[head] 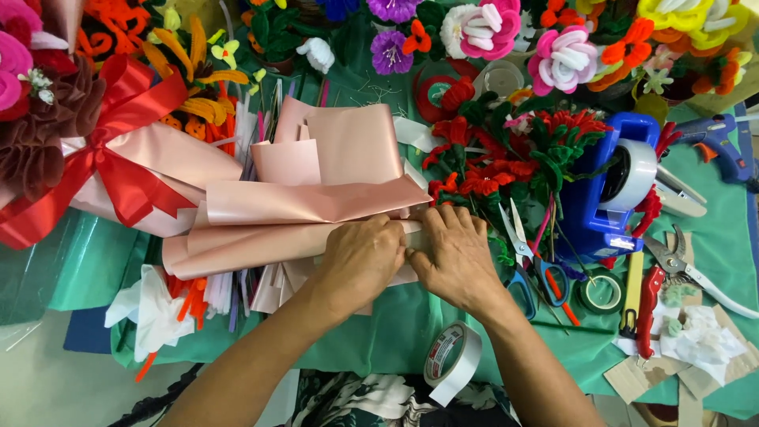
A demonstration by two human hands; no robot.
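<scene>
Item: pink wrapping paper [316, 202], several folded sheets stacked at table centre on the green cloth [395, 332]. I log both hands pressed down side by side on its lower right edge.

Left hand [360, 257]: curled, knuckles up, fingers bent onto the paper fold; I cannot tell whether it pinches anything beneath.

Right hand [455, 253]: fingers extended and flat on the paper, thumb touching the left hand.

Adjacent to right hand: red pipe-cleaner flowers [490, 166] with green stems, touching the paper's right end; scissors [534, 265] with blue and red handles just beside the wrist; blue tape dispenser [613, 190] further right; small green tape roll [602, 291] below it; pruning shears [680, 265] near the right edge.

Near edge: white tape roll [452, 362] between my forearms.

Left: finished bouquet [95, 158] in pink paper with red ribbon, well apart from the hands.

Far edge: assorted pipe-cleaner flowers [561, 59], pink, purple, orange, yellow
</scene>
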